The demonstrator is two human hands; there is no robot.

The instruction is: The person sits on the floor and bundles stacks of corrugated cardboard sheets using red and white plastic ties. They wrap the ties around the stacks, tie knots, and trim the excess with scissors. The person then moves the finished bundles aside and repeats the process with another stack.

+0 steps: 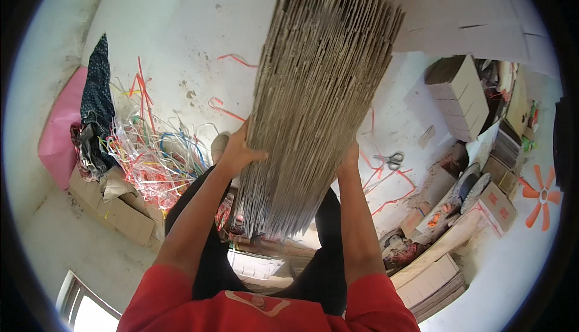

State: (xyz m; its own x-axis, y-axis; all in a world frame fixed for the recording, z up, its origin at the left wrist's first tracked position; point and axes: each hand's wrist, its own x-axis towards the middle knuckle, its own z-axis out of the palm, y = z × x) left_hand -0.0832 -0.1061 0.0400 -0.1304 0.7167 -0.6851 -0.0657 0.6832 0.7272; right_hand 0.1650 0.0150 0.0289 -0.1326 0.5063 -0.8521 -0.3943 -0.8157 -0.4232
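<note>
One thick stack of flat cardboard sheets (313,102) is clamped between two hands, left (238,151) and right (348,160).

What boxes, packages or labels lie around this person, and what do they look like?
Tall stack of flattened brown cardboard sheets: centre, clamped between both hands.
White box stack: upper right, blocky.
Tan carton with red label: right, squarish.
Flat tan cartons: lower left.

A pale concrete floor (199,24) carries everything. At nine o'clock lies a tangle of coloured plastic straps (151,151) beside flattened cardboard (120,214). At three o'clock sit scissors (393,160), a stack of white boxes (461,96) and an orange fan blade (541,195). Loose red straps (226,110) lie near the centre.
</note>
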